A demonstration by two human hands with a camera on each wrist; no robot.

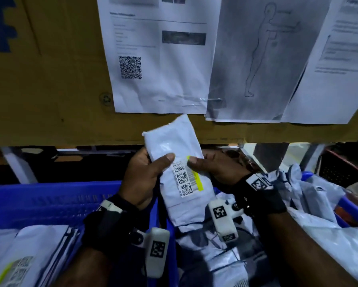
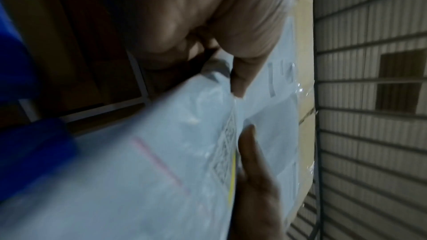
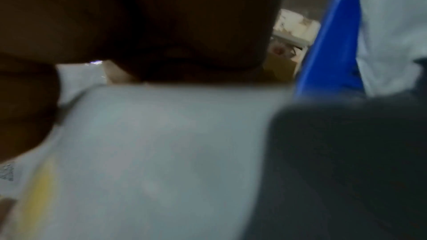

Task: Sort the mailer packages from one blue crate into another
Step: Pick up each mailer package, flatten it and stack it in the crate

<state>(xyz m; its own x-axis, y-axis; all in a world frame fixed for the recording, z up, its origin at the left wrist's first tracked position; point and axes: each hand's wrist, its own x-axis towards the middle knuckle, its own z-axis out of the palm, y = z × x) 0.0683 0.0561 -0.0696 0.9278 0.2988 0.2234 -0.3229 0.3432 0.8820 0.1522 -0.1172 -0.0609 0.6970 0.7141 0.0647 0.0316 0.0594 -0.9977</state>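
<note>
I hold one white mailer package [image 1: 174,146] upright between both hands, above the gap between two blue crates. Its label with square codes and a yellow strip [image 1: 187,177] faces me. My left hand [image 1: 147,172] grips the left edge, thumb pressed across the front. My right hand [image 1: 215,164] pinches the right edge, thumb on the label. The left crate [image 1: 49,199] holds flat mailers [image 1: 28,251] at lower left. The right crate [image 1: 352,208] is heaped with grey and white mailers [image 1: 310,195]. The left wrist view shows the mailer [image 2: 138,171] close up; the right wrist view shows it [image 3: 150,152] blurred.
A brown cardboard wall [image 1: 49,79] stands directly behind the crates, with printed sheets [image 1: 159,59] taped on it. A dark red perforated basket [image 1: 343,168] sits at far right. A metal grid [image 2: 369,134] shows in the left wrist view.
</note>
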